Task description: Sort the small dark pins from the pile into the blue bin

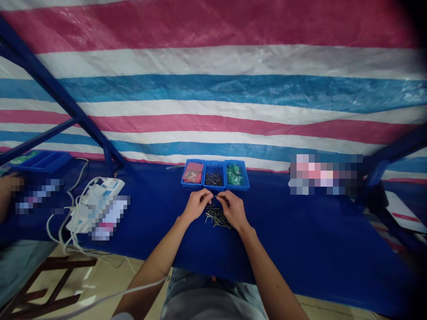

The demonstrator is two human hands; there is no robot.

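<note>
My left hand (197,203) and my right hand (233,208) meet above the blue table, fingertips pinched around a thin, short metal pin (215,196) that spans between them. Whether it is a screw or a plain pin is too small to tell. Just below the hands lies a loose pile of slim, brass-coloured metal pieces (217,217). Beyond the fingers stand three joined blue bins: the left bin (183,182) holds a red sheet with small pale pieces, the middle bin (214,187) dark screw-like pieces, the right bin (247,180) green plastic-looking bits.
White power strips (110,189) with tangled cables (75,222) lie on the left of the blue table (283,244). Another person's hand (10,189) is at the far left, near a blue tray (46,161). Blue frame posts and a striped tarp (216,98) stand behind.
</note>
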